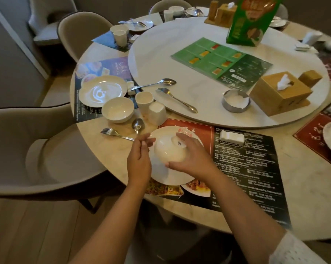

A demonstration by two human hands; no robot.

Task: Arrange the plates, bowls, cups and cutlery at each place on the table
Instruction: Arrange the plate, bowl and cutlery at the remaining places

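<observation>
A white bowl (169,150) lies upside down on a white plate (164,174) on the red and black placemat (246,164) in front of me. My right hand (189,157) cups the bowl from its right side, fingers on its base and rim. My left hand (140,159) hovers at the bowl's left with fingers apart, holding nothing. Beside it lie a fork (115,133) and a spoon (138,125). Further left stand another bowl (117,112), two cups (144,100) (158,113) and a second plate (102,90).
The round turntable (180,44) carries a spoon (155,84), a fork (177,100), a green menu (220,62), a metal dish (235,101), a wooden tissue box (279,92) and a green carton (250,20). A white chopstick rest (231,138) sits on my placemat. Chairs (37,149) stand at left.
</observation>
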